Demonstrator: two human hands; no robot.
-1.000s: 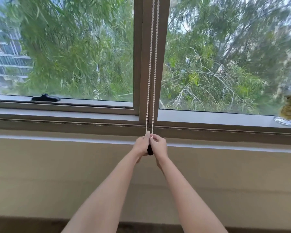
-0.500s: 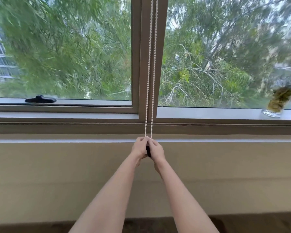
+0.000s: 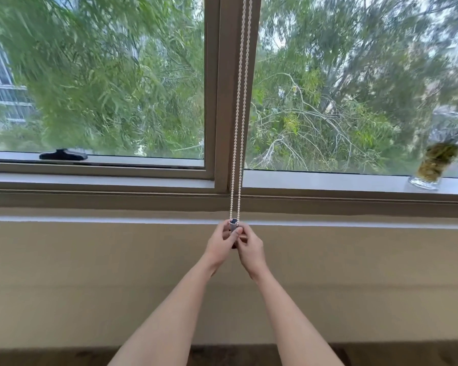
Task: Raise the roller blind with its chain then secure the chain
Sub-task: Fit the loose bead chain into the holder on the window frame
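Two hands [image 3: 234,247] below grey sill [image 3: 328,180], beige wall [image 3: 90,273].

Both hands [image 3: 234,245] pinch chain holder [image 3: 233,225]; bead chain [image 3: 239,114] taut above.

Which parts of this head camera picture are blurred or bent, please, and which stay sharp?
In the head view, the trees outside are smeared by motion blur, as is the glass jar on the sill; the sill bows from wide-angle distortion; the chain and both hands, left hand and right hand, look fairly sharp in soft, even daylight.
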